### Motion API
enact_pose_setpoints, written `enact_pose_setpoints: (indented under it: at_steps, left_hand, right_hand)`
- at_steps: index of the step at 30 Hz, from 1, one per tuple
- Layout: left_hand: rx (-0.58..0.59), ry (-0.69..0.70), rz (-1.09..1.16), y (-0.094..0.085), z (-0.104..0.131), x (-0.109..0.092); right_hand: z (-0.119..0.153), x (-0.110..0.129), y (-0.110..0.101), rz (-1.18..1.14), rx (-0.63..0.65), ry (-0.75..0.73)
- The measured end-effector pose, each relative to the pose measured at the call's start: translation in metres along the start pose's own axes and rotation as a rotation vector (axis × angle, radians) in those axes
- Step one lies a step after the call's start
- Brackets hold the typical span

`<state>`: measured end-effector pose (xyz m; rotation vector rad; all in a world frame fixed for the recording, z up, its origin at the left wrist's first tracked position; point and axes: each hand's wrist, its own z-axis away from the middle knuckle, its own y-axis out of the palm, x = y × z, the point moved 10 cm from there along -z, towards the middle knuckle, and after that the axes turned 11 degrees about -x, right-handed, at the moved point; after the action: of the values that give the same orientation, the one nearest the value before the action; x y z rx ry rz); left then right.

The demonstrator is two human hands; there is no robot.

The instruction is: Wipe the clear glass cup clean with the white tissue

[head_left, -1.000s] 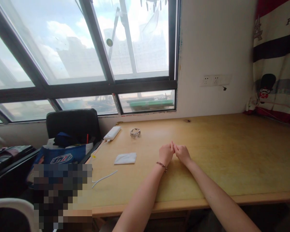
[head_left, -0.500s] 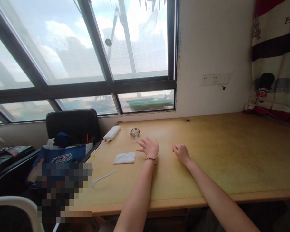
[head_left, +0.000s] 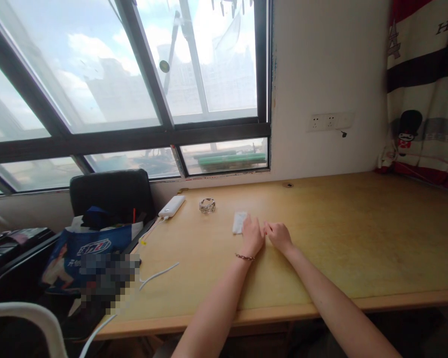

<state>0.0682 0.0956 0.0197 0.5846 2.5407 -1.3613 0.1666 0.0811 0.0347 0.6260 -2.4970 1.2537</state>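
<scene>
A flat white packet (head_left: 239, 222), which looks like a tissue pack, is at the middle of the table. My left hand (head_left: 253, 237) has its fingers on the packet's right side and grips it there; that part is hidden under the hand. A braided bracelet (head_left: 245, 257) circles my left wrist. Close by on the right, my right hand (head_left: 280, 235) is closed, its fingertips near or touching the left thumb. Whatever the right fingers may hold is hidden. Beyond the packet to the left lies a silvery openwork ring (head_left: 207, 206).
A white power bank (head_left: 172, 206) with a plugged-in cable lies at the table's left edge. Another white cable (head_left: 160, 275) trails over that edge. A black chair (head_left: 110, 191) with a blue bag (head_left: 93, 248) stands left of the wooden table (head_left: 358, 238).
My left hand has closed from spread fingers onto the white packet. Packet and hand have moved right, up to my right hand. The right hand has stayed closed in place.
</scene>
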Motion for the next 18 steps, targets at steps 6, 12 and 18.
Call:
enact_pose_setpoints:
  at_steps: [6, 12, 18]
  left_hand:
    - [0.158, 0.229, 0.262, 0.009, 0.013, -0.045]
    - [0.164, 0.165, 0.114, 0.008, 0.006, -0.023]
    - [0.222, 0.134, -0.019, 0.013, 0.008, -0.015]
  right_hand:
    - [-0.004, -0.035, -0.017, -0.083, -0.183, 0.265]
    - [0.000, -0.076, -0.009, -0.486, -0.279, 0.590]
    - [0.004, -0.088, 0.005, -0.689, -0.291, 0.681]
